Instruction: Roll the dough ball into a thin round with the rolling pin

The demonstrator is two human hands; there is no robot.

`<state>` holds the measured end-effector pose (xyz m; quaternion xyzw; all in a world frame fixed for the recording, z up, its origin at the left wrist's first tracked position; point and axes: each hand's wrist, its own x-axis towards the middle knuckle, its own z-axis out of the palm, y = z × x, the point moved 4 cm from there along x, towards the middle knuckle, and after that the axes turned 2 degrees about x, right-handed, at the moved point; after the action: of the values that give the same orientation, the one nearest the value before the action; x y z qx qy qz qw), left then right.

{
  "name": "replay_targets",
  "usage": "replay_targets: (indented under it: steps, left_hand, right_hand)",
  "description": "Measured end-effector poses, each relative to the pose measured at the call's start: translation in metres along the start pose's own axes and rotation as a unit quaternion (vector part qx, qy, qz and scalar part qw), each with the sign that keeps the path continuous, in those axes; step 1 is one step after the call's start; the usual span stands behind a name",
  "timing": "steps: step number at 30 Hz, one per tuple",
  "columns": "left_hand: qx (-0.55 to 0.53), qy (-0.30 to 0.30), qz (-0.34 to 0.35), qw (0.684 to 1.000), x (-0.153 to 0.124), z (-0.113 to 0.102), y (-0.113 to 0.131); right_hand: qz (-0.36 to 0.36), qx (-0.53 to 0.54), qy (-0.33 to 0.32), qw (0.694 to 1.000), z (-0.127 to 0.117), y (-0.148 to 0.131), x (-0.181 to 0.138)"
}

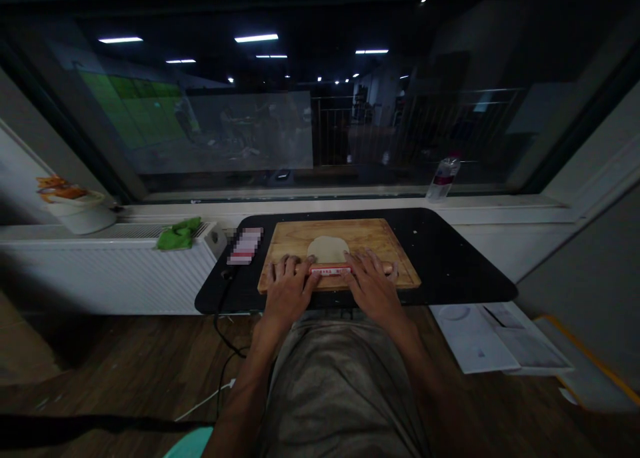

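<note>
A rolling pin (331, 271) with a red and white label lies crosswise near the front of a wooden cutting board (290, 235). My left hand (291, 281) is closed over its left part, and my right hand (373, 281) over its right part, the thumbs near the label. Just beyond the pin, a flat, rounded sheet of pale dough (329, 248) lies on the board. The pin hides the sheet's near edge. Flour-like whitish marks show on my fingers.
The board rests on a black table (450, 265) below a window. A phone (245, 246) lies left of the board. A green cloth (179, 233) and a white pot (83, 211) sit on the radiator (110, 271). A plastic bottle (443, 178) stands on the sill. Cables hang at the left.
</note>
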<state>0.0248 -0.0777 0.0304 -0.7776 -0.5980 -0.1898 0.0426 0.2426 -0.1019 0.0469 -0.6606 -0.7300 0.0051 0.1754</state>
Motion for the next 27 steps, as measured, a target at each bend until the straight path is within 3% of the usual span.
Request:
replay_targets:
  steps: [27]
  left_hand:
    - [0.008,-0.042,0.016,0.999,0.012,-0.013,0.005]
  right_hand:
    - [0.014,0.002,-0.016,1.000,-0.004,-0.002,0.007]
